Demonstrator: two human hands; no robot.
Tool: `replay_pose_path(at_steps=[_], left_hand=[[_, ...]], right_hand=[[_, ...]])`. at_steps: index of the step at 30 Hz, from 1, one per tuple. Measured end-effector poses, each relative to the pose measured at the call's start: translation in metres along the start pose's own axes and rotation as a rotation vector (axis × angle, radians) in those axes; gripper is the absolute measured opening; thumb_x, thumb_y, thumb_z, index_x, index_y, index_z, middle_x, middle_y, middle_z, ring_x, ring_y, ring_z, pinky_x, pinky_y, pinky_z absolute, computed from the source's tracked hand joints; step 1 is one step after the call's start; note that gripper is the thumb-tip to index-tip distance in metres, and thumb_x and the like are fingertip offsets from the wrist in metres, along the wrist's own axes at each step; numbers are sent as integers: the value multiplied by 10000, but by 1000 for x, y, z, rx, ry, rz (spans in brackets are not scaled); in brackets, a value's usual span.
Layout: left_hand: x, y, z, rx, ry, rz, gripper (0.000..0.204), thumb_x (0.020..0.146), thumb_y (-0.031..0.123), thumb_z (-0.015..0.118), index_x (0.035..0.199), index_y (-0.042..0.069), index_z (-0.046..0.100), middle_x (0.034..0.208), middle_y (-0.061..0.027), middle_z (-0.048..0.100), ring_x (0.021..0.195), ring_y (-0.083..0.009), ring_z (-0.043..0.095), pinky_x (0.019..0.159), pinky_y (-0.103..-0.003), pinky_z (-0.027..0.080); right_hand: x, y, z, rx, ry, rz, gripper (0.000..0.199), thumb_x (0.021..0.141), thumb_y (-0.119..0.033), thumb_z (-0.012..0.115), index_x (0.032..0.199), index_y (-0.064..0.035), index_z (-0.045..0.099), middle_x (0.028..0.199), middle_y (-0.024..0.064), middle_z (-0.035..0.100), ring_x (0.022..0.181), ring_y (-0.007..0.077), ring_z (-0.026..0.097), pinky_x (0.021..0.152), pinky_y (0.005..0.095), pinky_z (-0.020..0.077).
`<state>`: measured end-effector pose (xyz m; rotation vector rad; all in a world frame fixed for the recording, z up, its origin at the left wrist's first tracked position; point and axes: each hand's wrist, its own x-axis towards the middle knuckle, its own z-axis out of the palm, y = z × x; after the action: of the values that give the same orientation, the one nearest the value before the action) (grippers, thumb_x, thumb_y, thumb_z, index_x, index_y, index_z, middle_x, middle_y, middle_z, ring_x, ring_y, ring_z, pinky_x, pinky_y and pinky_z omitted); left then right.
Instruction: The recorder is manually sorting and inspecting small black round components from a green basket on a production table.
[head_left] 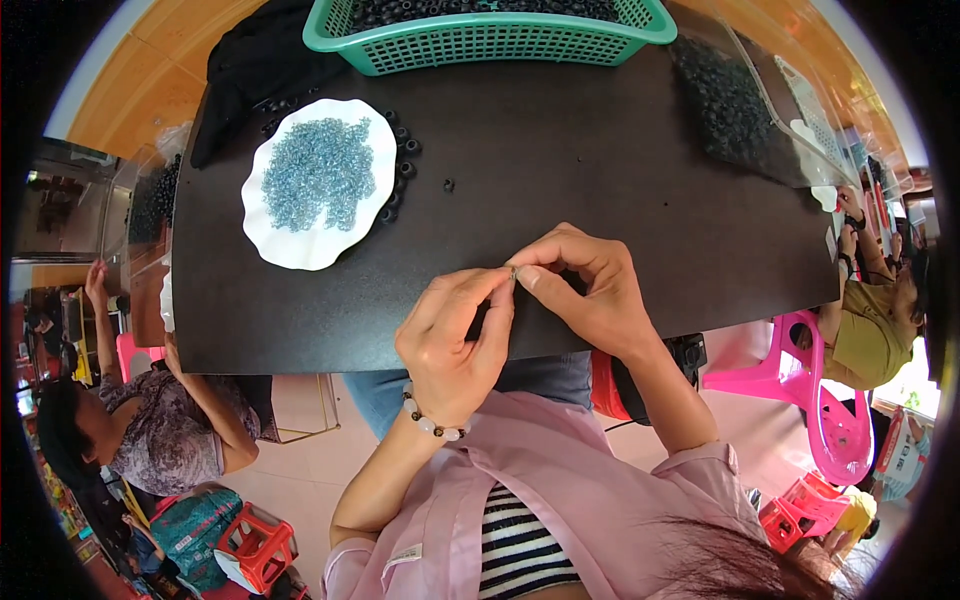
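A: State of the hands?

B: Left hand (455, 335) and right hand (590, 285) each closed in a fingertip pinch, tips meeting on a small piece (514, 271) above the counter (610, 150), near its front edge. Piece mostly covered; kind not identifiable.

A: Likely failure?

B: Judged: a drop. Little of the piece is exposed, so a loosened pinch could lose it; the smooth, dark surface might let it roll.

A: Next outward?

B: Lone dark bead (448, 185), then a glossy white plate (262, 232), rim wavy, heaped with translucent pale-blue beads (320, 175). A knock could scatter them among the round black beads (405, 170) alongside.

A: Farthest?

B: Green basket (500, 46), lattice-walled, apparently plastic; at right, a clear box (765, 100). Both hold black pieces.
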<state>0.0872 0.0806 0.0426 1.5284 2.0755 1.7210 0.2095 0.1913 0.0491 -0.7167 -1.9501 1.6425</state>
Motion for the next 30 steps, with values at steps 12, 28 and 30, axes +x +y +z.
replay_pose_path(at_steps=[12,28,30], left_hand=[[-6,0,0,-227,-89,-376,166,804,-45,706,969,-27,697,846,-79,693,737,-98,645,664,-214,511],[5,-7,-11,-1081,-127,-1050,158,899,57,624,1019,-38,663,909,-126,701,801,-159,696,741,-262,595],[4,-10,-12,-1111,-130,-1067,156,897,51,622,1020,-36,663,909,-127,702,806,-162,697,747,-265,597]], right_hand=[[-1,3,1,-20,25,-25,94,842,-1,630,906,-16,697,826,13,623,760,66,527,702,224,433],[8,7,5,-347,136,-508,160,760,51,675,880,-54,673,848,43,676,744,172,558,658,287,456],[8,9,4,-410,133,-582,192,737,59,682,893,-53,671,864,44,676,757,203,567,667,303,464]])
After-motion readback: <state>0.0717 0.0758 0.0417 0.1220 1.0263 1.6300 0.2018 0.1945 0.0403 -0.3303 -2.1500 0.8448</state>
